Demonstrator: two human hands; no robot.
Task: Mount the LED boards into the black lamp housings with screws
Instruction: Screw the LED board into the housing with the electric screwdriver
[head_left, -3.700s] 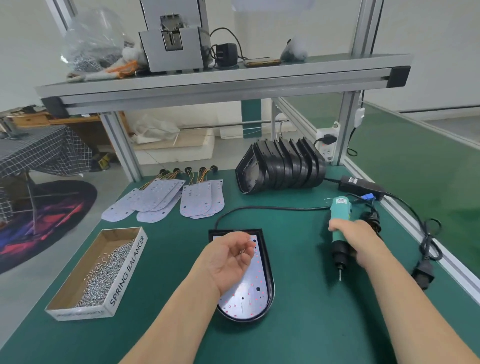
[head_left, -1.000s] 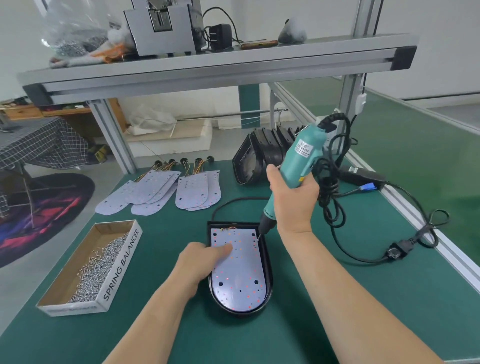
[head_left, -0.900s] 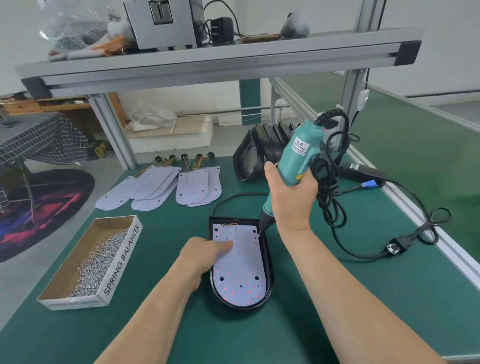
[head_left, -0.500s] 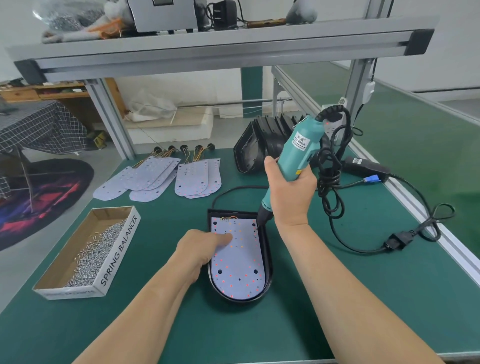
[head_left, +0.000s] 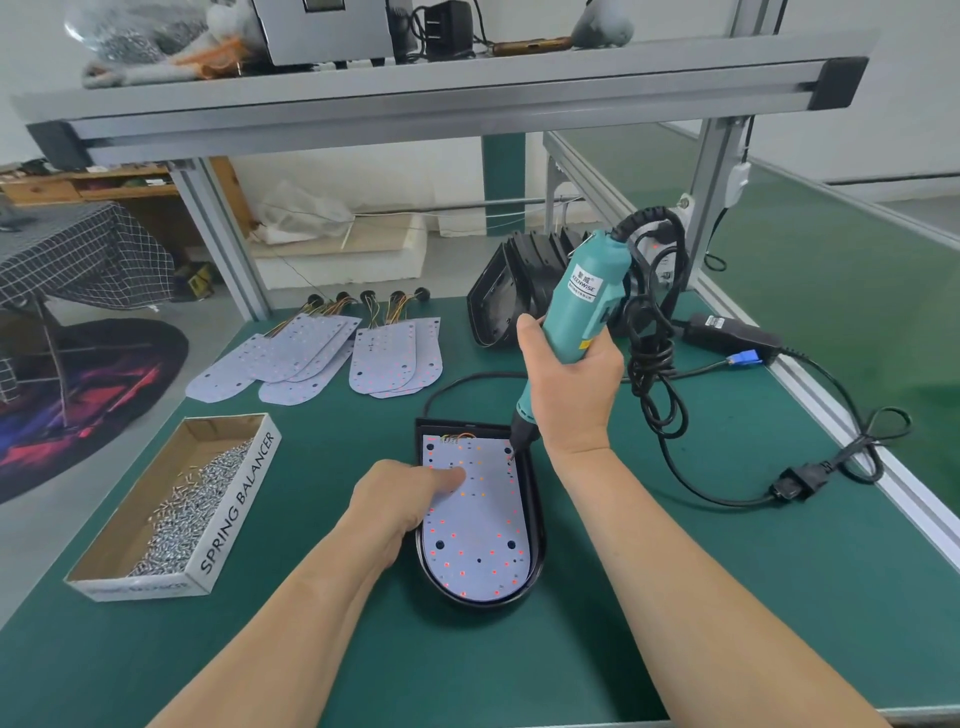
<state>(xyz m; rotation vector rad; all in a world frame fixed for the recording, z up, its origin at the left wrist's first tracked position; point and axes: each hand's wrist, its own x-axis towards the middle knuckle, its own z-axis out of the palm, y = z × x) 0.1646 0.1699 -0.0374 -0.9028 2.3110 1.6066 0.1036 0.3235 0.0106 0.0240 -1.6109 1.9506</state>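
A white LED board (head_left: 480, 540) lies inside a black lamp housing (head_left: 536, 525) on the green mat in front of me. My left hand (head_left: 400, 501) rests on the board's left side, a fingertip pressing its upper middle. My right hand (head_left: 569, 387) grips a teal electric screwdriver (head_left: 579, 306), tilted, its bit touching the board's far right corner. More LED boards (head_left: 322, 358) with wires lie fanned out at the back left. A row of empty black housings (head_left: 511, 291) stands behind the screwdriver.
A cardboard box of screws (head_left: 176, 509) sits at the left. The screwdriver's black cable (head_left: 727, 467), power adapter (head_left: 730, 335) and plug lie at the right, near the table's aluminium edge. An overhead shelf (head_left: 441, 88) on metal posts spans the bench.
My right hand picked the screwdriver up from the mat and brought its bit to the board's far right corner. My left hand came down flat onto the board. The view moved slightly closer.
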